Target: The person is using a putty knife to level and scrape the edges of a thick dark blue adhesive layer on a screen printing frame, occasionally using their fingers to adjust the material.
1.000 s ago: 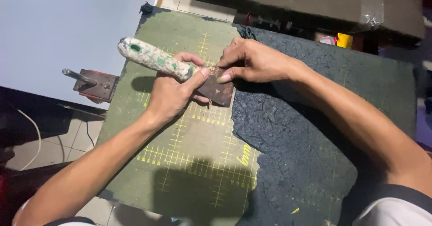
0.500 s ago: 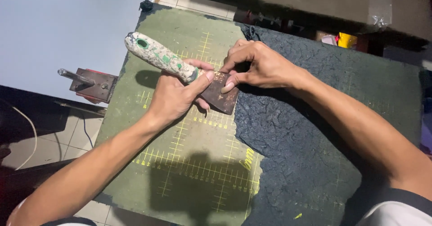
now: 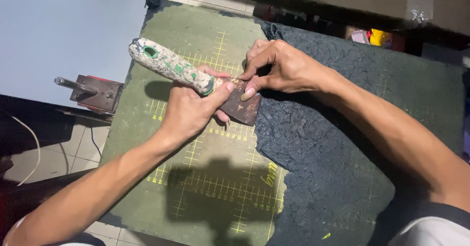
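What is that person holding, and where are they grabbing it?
A scraper. The left hand grips it where the paint-spattered handle meets the blade; the right hand's fingertips press on the rusty blade.

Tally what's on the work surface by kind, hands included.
Hands: 2, the left hand and the right hand
Scrapers: 1, the paint-spattered scraper
Cutting mats: 1, the green cutting mat
Dark rough sheets: 1, the dark sheet
Metal brackets: 1, the metal bracket
Total: 6

Two hands (image 3: 188, 111), one scraper (image 3: 171, 66), one cutting mat (image 3: 186, 177), one dark sheet (image 3: 333, 143)
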